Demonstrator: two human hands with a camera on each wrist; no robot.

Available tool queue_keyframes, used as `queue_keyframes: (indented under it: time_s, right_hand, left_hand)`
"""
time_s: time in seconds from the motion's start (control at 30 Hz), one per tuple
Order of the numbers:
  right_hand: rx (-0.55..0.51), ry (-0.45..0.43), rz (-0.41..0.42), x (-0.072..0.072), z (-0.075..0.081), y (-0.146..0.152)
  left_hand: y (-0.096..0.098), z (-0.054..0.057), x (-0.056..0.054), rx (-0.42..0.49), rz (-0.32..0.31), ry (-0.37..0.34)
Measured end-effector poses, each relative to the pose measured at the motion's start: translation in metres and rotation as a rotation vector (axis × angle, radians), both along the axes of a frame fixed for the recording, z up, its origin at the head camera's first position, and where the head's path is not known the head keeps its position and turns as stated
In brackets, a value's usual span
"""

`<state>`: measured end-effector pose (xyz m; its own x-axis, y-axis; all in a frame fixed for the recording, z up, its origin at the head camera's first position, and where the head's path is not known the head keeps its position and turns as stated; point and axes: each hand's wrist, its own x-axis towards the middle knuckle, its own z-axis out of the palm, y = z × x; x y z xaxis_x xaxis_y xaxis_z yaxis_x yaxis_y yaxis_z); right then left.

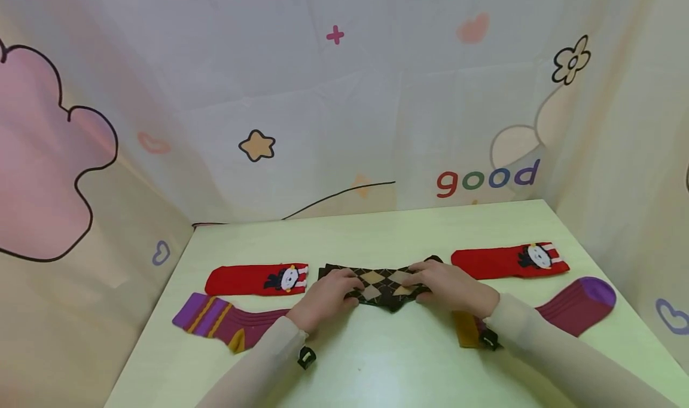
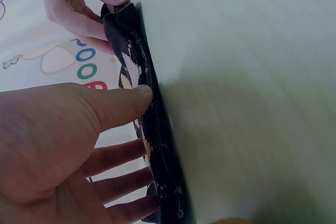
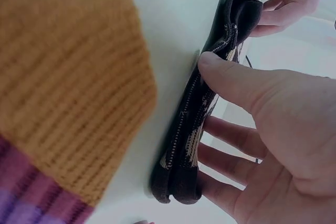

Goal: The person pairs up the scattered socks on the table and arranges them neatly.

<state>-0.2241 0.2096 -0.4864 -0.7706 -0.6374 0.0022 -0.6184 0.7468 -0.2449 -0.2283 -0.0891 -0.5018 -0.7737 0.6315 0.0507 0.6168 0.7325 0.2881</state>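
Note:
An argyle sock (image 1: 383, 288) in black, tan and brown lies crosswise in the middle of the table, its fabric doubled into two layers at the near edge. My left hand (image 1: 327, 295) holds its left part, the thumb at the near edge and the fingers spread over the patterned top. On the right part, my right hand (image 1: 454, 289) grips in the same way. In the right wrist view, the black sock end (image 3: 184, 184) shows two rounded layers beside the fingers. Some fingertips are hidden behind the fabric there.
A red sock (image 1: 242, 280) with a cartoon face lies at the left, another red sock (image 1: 490, 262) at the right. Nearer are a purple striped sock (image 1: 255, 324) and a matching one (image 1: 576, 307), partly under my right forearm. A printed curtain (image 1: 350, 97) hangs behind the table.

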Motion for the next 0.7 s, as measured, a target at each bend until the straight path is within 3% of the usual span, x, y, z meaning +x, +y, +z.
queue_keyframes:
  time_s: [0.23,0.7]
  right_hand:
    - [0.004,0.008,0.013,-0.009,-0.001,0.000]
    - [-0.011,0.071,0.032,-0.033,-0.002,-0.003]
  left_hand:
    - [0.001,0.002,-0.009,-0.004,-0.008,-0.001]
    - [0.007,0.006,-0.028,-0.002,0.049,-0.032]
